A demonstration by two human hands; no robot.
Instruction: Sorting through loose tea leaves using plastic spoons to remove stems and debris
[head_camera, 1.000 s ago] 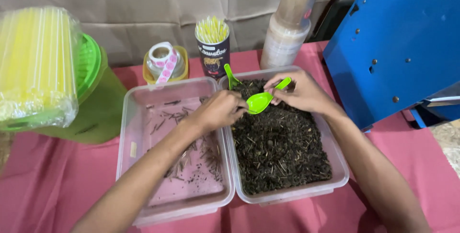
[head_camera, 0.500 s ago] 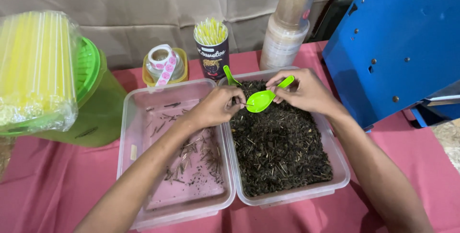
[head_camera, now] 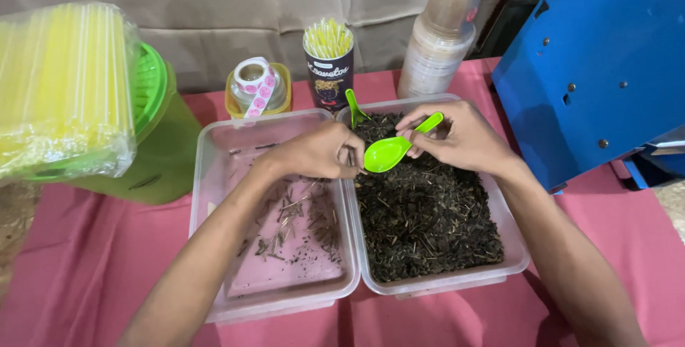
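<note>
Right hand (head_camera: 460, 136) grips green spoon (head_camera: 389, 151) by its handle above dried-leaf tray (head_camera: 515, 247); left hand (head_camera: 321, 151) fingertips are pinched together at the spoon's bowl.

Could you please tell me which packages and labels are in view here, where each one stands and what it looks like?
Bag of straws: far left, clear plastic wrap, yellow straws, lying on a green bucket.
Sticker roll: back centre in a yellow tub, white with pink round stickers.
Printed cup: behind the trays, dark cylinder, holds yellow-white sticks.
Stacked cups: back right, clear plastic sleeve, tall tilted column.
</note>
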